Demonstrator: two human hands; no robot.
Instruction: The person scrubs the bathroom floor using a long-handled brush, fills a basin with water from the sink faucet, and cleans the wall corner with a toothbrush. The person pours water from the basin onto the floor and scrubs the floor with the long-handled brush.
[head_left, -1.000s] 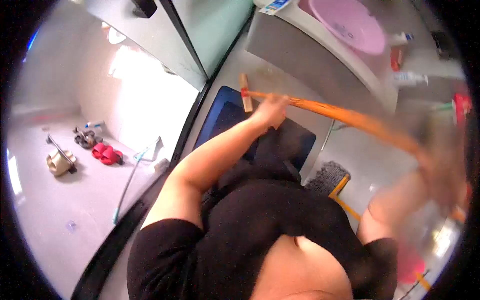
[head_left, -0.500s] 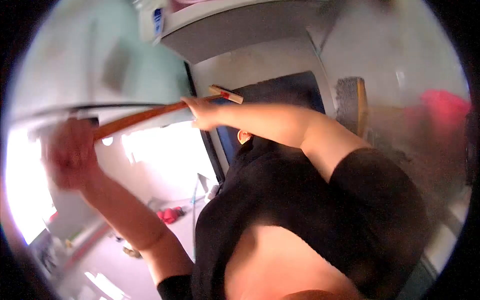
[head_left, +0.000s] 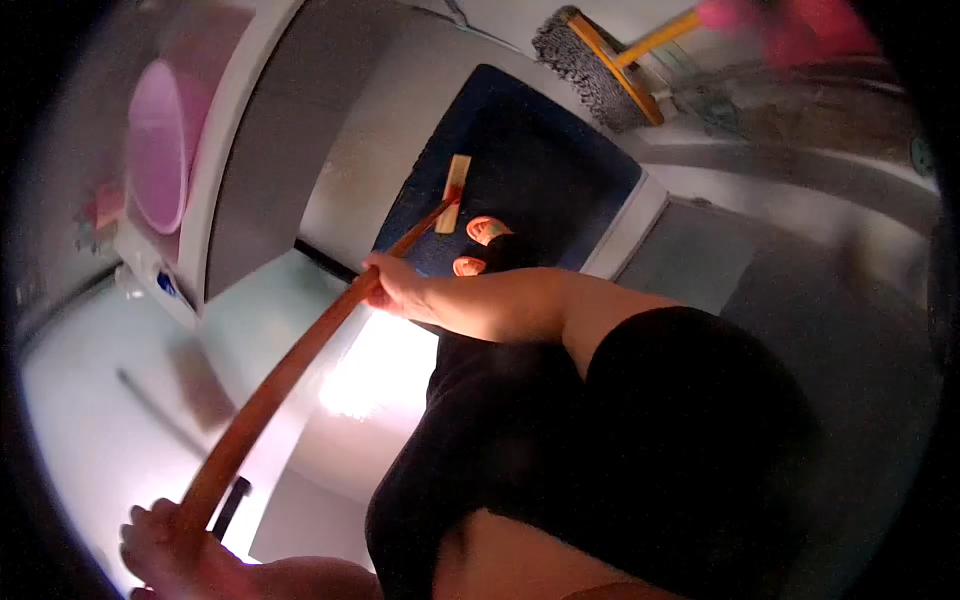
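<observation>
A push broom [head_left: 300,355] with a long reddish-brown wooden handle runs from the lower left up to the middle. Its pale wooden block head [head_left: 455,190] rests over a dark blue floor mat [head_left: 530,130], close to my feet [head_left: 488,231]; no bristles show. My left hand [head_left: 175,550] is closed round the upper end of the handle at the lower left, slightly blurred. Farther along the handle toward the head, my right hand [head_left: 395,285] grips it with the fingers wrapped.
At the upper left a pink basin [head_left: 160,150] stands by a grey-fronted counter [head_left: 275,130]. A grey string mop [head_left: 590,70] with a yellow handle leans at the top right, near a blurred pink item [head_left: 800,25]. A bright patch [head_left: 380,370] glows at left.
The view has turned. My left hand has moved lower, and the handle now slopes more steeply. The broom head appears farther onto the mat, and both feet show.
</observation>
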